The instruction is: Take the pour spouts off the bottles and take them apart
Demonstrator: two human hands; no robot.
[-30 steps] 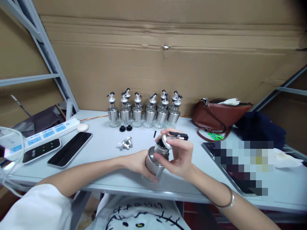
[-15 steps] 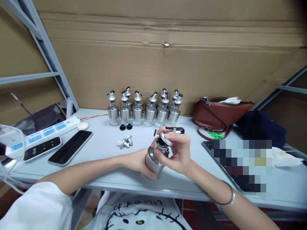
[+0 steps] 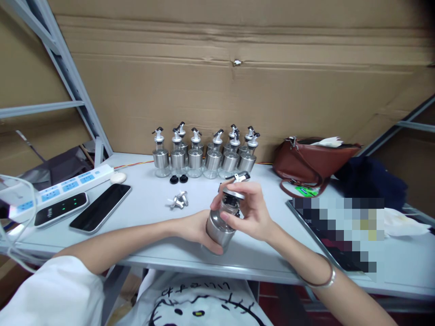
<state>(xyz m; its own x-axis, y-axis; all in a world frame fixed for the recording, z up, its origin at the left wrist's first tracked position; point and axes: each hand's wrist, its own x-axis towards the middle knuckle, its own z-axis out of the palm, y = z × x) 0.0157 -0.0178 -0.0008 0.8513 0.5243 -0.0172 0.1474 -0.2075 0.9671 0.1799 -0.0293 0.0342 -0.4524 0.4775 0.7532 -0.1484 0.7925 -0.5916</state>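
Observation:
Near the table's front edge, my left hand [image 3: 197, 233] wraps round the steel-banded body of a glass oil bottle [image 3: 220, 226], which leans slightly. My right hand [image 3: 253, 210] grips the silver pourer cap [image 3: 234, 194] with its black flip lever, at the bottle's neck. Part of the neck is hidden by my fingers. Left of the bottle lie several loose silver pourer spouts [image 3: 178, 200]. Two black stoppers [image 3: 178, 179] rest behind them. At the back, several matching bottles [image 3: 195, 158] with pourers stand upright in rows.
A power strip [image 3: 68, 186], a small device with green lights [image 3: 61, 209], a phone [image 3: 102, 208] and a white round object [image 3: 118, 177] lie at left. At right are a brown bag [image 3: 312, 163] and a partly blurred dark flat object [image 3: 306, 226]. Cardboard [image 3: 204, 90] walls the back.
My right hand and the pourer cap have turned on the bottle; the lever now points differently and the cap sits more level. My left hand stays round the bottle.

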